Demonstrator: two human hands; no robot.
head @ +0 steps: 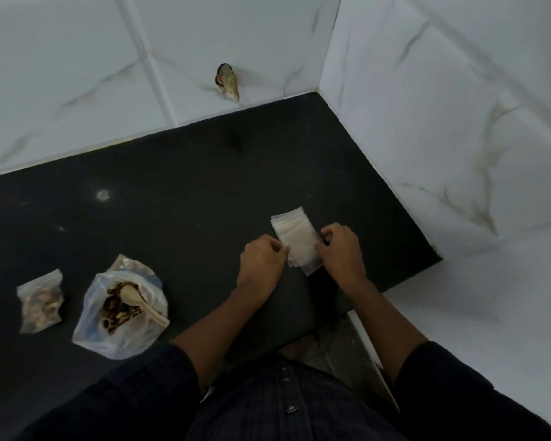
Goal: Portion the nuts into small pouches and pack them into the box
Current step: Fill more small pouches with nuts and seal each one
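Here, seen from the head camera, both hands work at a stack of empty pouches (295, 240) lying on the black counter (172, 192) near the wall corner. The left hand (261, 259) has its fingers curled, pinching the stack's left edge; the right hand (341, 249), also curled, pinches its right edge. Well to the left, an open bag (121, 310) holds nuts (116, 308) and a spoon (140, 302). Beside it lies a filled pouch (40, 300).
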